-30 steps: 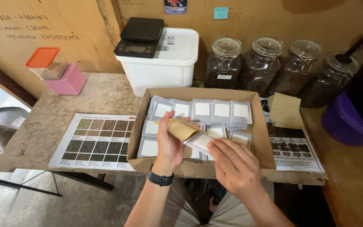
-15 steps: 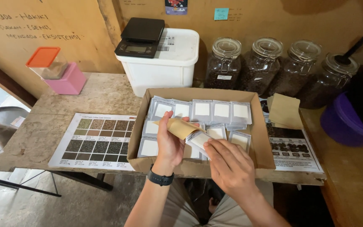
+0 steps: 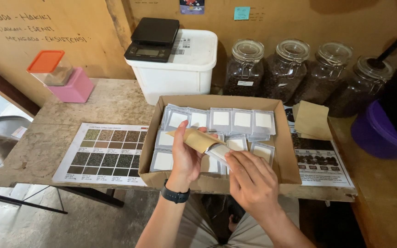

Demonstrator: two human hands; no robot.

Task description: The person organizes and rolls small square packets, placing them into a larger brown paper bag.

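Observation:
My left hand (image 3: pixel 184 155), with a black watch on its wrist, grips a tan paper pouch (image 3: pixel 195 138) over the near side of an open cardboard box (image 3: pixel 288 158). My right hand (image 3: pixel 252 180) pinches a small silver sachet (image 3: pixel 219 152) whose end sits at the pouch's mouth. Rows of several silver sachets with white labels (image 3: pixel 242 120) lie inside the box, partly hidden by my hands.
A colour chart sheet (image 3: pixel 107 153) lies left of the box, another printed sheet (image 3: pixel 323 166) right of it under a brown pouch (image 3: pixel 312 120). Behind stand a white bin (image 3: pixel 180 76) with a black scale (image 3: pixel 153 38), several bean jars (image 3: pixel 288 70), a pink box (image 3: pixel 72 86) and a purple tub (image 3: pixel 377 132).
My right hand has slid the silver sachet up toward the pouch's mouth. The left hand stays almost still with the pouch.

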